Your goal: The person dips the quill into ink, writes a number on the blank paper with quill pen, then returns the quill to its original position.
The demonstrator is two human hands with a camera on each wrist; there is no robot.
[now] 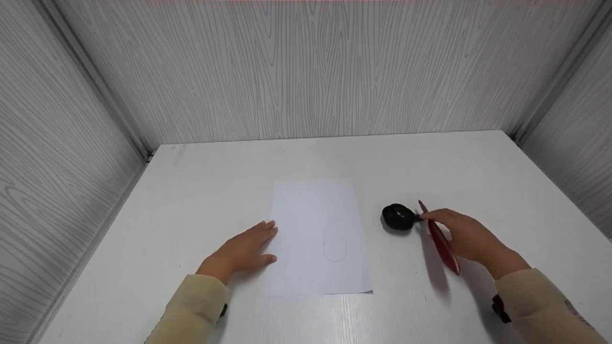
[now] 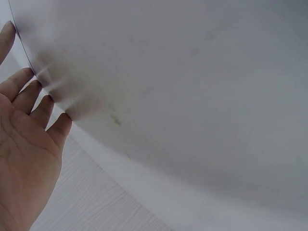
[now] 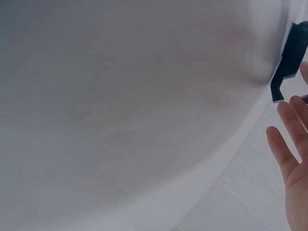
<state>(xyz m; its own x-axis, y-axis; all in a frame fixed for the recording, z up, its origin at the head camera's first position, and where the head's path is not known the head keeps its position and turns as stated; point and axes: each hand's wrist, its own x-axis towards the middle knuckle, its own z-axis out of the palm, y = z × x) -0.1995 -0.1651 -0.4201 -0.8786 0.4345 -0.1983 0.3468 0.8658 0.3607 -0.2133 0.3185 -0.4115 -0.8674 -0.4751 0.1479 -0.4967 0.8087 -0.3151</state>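
Observation:
A white sheet of paper (image 1: 306, 229) lies on the white table, with a thin oval line drawn on its right half. My left hand (image 1: 246, 249) rests flat at the sheet's left edge, fingers spread and fingertips touching its border. In my right hand (image 1: 471, 236) is a long, dark red, pen-like thing (image 1: 442, 246), tapered at both ends and held slantwise above the table. That hand's fingertips also reach the short stub of a glossy black rounded thing (image 1: 398, 216), whose kind I cannot tell. In the right wrist view the black thing (image 3: 292, 53) shows only partly, beside the fingers.
Grey wood-grain panels (image 1: 306, 71) enclose the table (image 1: 215, 177) at the back and on both sides. The sheet's lower right corner lifts slightly. Table surface fills most of both wrist views.

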